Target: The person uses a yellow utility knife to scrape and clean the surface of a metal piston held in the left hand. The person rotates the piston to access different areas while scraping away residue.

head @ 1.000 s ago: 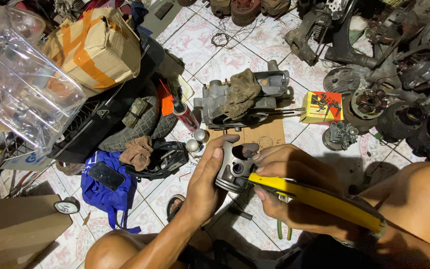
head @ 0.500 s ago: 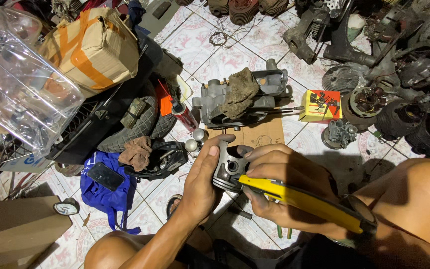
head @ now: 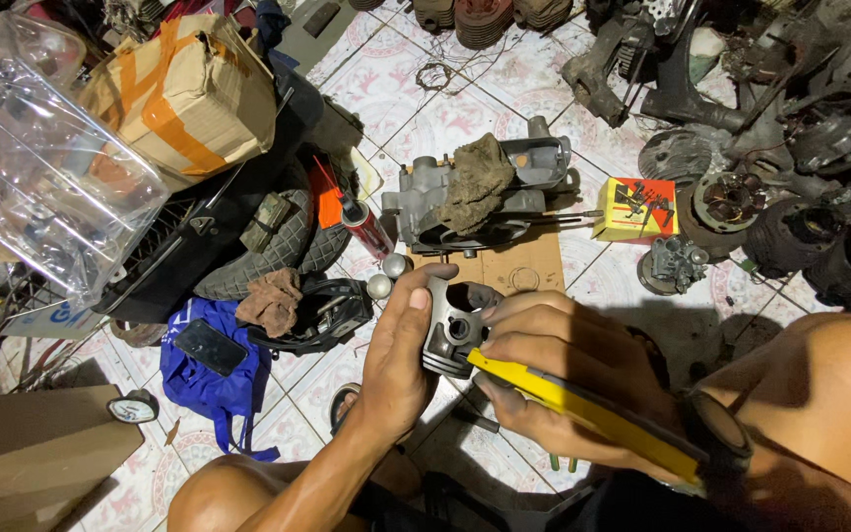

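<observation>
Compared with the earlier frames, the yellow-handled tool had swung lower, and its tip lay against the lower edge of the piston. The left hand was wrapped closed round the piston's left side, holding it above the tiled floor, over its near middle. The right hand was closed on the tool handle, fingers curled over the piston's open skirt. Work on the piston appeared under way, not finished; no part had visibly come off. An engine casing under a rag lay further off.
</observation>
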